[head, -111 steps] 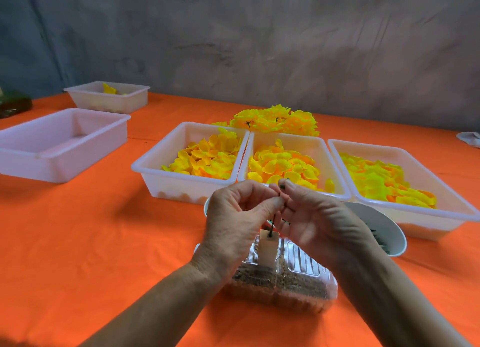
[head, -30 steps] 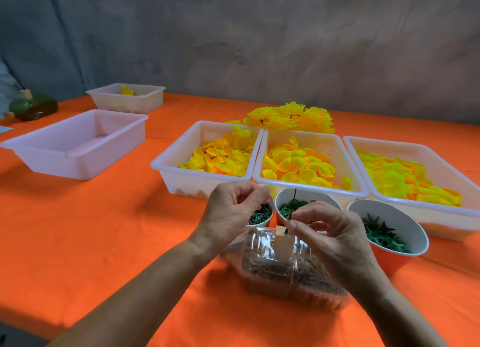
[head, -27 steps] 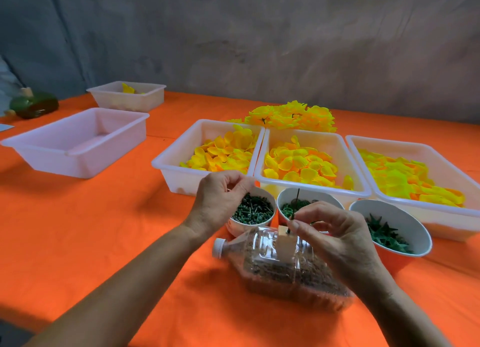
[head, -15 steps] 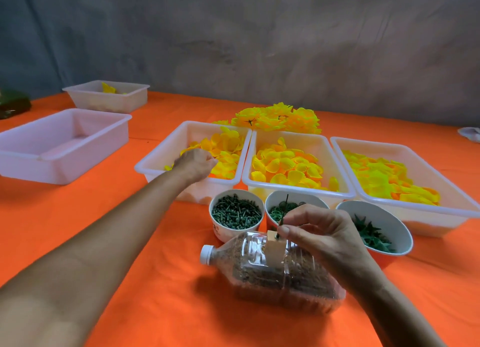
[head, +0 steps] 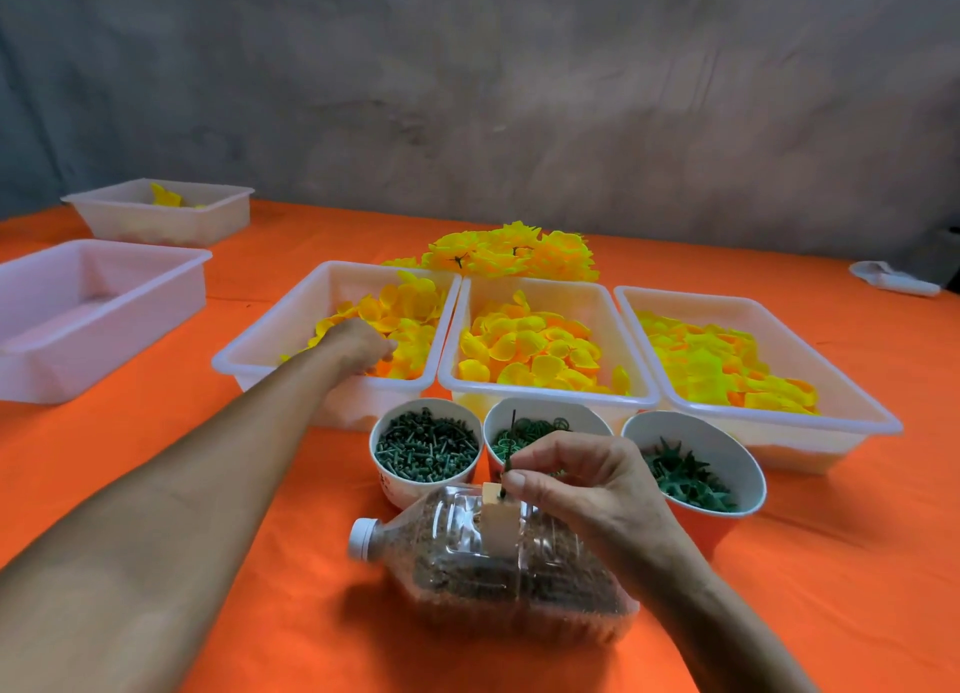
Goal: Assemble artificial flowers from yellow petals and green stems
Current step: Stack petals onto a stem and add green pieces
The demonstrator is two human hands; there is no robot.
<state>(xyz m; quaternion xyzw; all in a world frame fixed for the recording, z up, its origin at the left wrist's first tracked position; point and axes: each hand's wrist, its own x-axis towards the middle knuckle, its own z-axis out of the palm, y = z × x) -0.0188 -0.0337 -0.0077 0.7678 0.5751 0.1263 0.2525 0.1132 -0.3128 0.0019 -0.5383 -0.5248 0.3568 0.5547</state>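
We look down on an orange cloth (head: 130,458), smooth and matte, with a mottled grey wall behind; three white plastic trays stand side by side, rectangular with rolled rims, each heaped with thin, cupped yellow petals; the left tray (head: 260,360) and middle tray (head: 540,297) hold orange-tinged ones, the right tray (head: 852,406) paler, greener ones. Our left hand (head: 358,347) reaches into the left tray, knuckles up, fingers curled down among its petals (head: 410,308); whether they have closed on one we cannot tell. In front of the trays sit three round cups with white insides: the left cup (head: 384,484) full of small dark green pegs, the middle cup (head: 587,417) of thin green rings, the right cup (head: 748,464) of spiky green star pieces. Nearest us lies one clear ribbed bottle (head: 467,552) on its side, white cap to the left, filled with brown grainy stuff; a pale block (head: 498,526) is fixed on top of it. Our right hand (head: 587,484) pinches a thin dark green stem (head: 509,448) between thumb and forefinger, the stem upright with its foot at the block. Behind the trays rests a ruffled pile of flowers (head: 514,253); at far left stand two more trays, the nearer tray (head: 104,339) bare inside, the farther tray (head: 161,219) with a few yellow pieces; a crumpled white scrap (head: 893,279) lies far right.
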